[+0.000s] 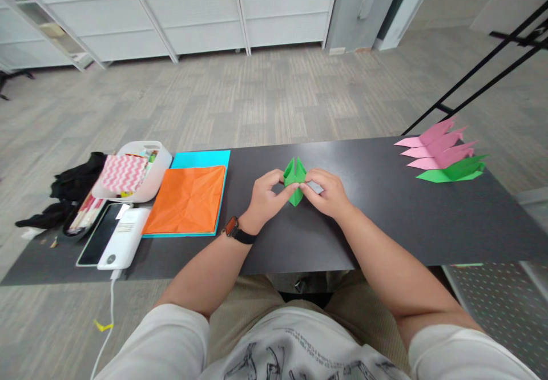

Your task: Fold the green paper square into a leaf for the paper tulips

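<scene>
A green folded paper piece (295,172) is pinched between both hands above the middle of the dark table. Two upright points show at its far end, and a single point faces my body. My left hand (269,196) grips its left side, thumb laid across the front. On the other side my right hand (327,193) pinches it, the two thumb tips almost meeting. The fingers behind the paper are partly hidden.
Pink folded paper birds (436,143) and a green one (456,170) stand at the table's right end. To the left lie orange paper (188,200) over blue sheets (203,157), a white power bank (124,237), a phone (100,234) and a white basket (158,166).
</scene>
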A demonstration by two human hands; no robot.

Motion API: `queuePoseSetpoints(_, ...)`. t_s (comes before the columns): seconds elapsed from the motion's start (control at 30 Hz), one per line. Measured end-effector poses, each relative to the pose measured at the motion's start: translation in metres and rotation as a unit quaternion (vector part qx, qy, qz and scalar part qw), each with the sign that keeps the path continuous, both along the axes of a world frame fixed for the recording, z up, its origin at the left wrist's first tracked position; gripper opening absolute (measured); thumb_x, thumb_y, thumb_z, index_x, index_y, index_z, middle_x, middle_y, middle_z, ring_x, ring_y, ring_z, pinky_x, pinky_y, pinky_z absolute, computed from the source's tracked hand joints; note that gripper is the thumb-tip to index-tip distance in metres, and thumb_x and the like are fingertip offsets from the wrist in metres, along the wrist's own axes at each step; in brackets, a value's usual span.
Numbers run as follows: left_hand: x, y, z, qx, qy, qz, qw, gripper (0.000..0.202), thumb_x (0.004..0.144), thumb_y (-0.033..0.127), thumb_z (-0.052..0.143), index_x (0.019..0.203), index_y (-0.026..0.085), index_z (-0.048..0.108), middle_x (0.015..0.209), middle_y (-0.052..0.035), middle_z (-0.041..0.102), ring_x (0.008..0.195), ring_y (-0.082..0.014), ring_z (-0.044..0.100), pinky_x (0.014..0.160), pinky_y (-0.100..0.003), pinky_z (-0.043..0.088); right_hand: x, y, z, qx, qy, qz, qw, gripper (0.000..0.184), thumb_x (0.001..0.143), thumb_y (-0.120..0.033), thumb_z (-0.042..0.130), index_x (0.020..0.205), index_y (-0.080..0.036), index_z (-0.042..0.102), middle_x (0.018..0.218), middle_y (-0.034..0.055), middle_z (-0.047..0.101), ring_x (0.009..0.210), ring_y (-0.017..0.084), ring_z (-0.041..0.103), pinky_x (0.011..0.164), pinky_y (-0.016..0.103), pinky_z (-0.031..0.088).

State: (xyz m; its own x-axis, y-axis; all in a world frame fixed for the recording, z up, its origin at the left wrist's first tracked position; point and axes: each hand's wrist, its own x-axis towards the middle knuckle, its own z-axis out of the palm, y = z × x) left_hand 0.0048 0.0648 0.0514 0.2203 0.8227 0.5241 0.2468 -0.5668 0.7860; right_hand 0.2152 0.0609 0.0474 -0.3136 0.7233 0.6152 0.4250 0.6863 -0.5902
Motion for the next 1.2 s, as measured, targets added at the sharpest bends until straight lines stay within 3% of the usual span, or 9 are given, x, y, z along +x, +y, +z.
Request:
queuePoseSetpoints(0.3, 0.001, 0.006, -0.017, -0.141, -0.073, -0.038, 0.987, 0.041, 0.093, 0.057, 0.08, 0.081, 0.021, 0.067, 0.08, -0.0004, 0.066, 0.078, -0.0176, 0.062, 0.078, -0.032, 0.055, -0.003, 0.0, -0.001, -0.075, 0.0, 0.003, 0.997, 0.023, 0.103, -0.038, 0.06, 0.083, -0.025, 0.059, 0.08, 0.0018, 0.07, 0.073, 0.018, 0.063, 0.075, 0.033, 0.048)
queuePoseSetpoints(0.57, 0.003, 0.005, -0.012, -0.216, -0.129, -0.045, 0.967, 0.046, 0.089, 0.06, 0.084, 0.08, 0.019, 0.065, 0.077, 0.0014, 0.063, 0.071, -0.0139, 0.057, 0.068, -0.027, 0.051, -0.005, -0.001, 0.002, -0.147, -0.008, 0.032, 0.989, 0.028, 0.098, -0.038, 0.061, 0.075, -0.025, 0.054, 0.072, -0.0014, 0.065, 0.068, 0.016, 0.059, 0.072, 0.031, 0.045)
queuePoseSetpoints(0.8, 0.003, 0.008, -0.014, -0.248, -0.148, -0.038, 0.957, 0.049, 0.086, 0.062, 0.086, 0.079, 0.019, 0.065, 0.074, 0.0019, 0.064, 0.067, -0.0121, 0.055, 0.064, -0.025, 0.047, -0.004, 0.0, 0.003, -0.23, -0.011, 0.059, 0.971, 0.032, 0.097, -0.045, 0.062, 0.074, -0.025, 0.053, 0.069, -0.0021, 0.062, 0.067, 0.016, 0.053, 0.07, 0.03, 0.044)
queuePoseSetpoints(1.0, 0.006, 0.007, -0.014, -0.259, -0.165, -0.062, 0.95, 0.05, 0.084, 0.065, 0.087, 0.081, 0.019, 0.067, 0.078, 0.0009, 0.068, 0.07, -0.0129, 0.058, 0.068, -0.027, 0.051, -0.006, 0.002, -0.001, -0.256, -0.019, 0.045, 0.965, 0.043, 0.099, -0.054, 0.061, 0.071, -0.024, 0.048, 0.066, -0.0035, 0.052, 0.065, 0.015, 0.049, 0.066, 0.03, 0.039)
queuePoseSetpoints(1.2, 0.006, 0.01, -0.015, -0.245, -0.164, -0.027, 0.955, 0.053, 0.087, 0.067, 0.083, 0.077, 0.019, 0.065, 0.072, 0.0028, 0.061, 0.066, -0.0113, 0.051, 0.065, -0.026, 0.046, -0.005, 0.002, -0.005, -0.273, -0.044, 0.057, 0.959, 0.041, 0.099, -0.053, 0.06, 0.071, -0.024, 0.05, 0.065, -0.004, 0.053, 0.063, 0.014, 0.048, 0.065, 0.03, 0.038)
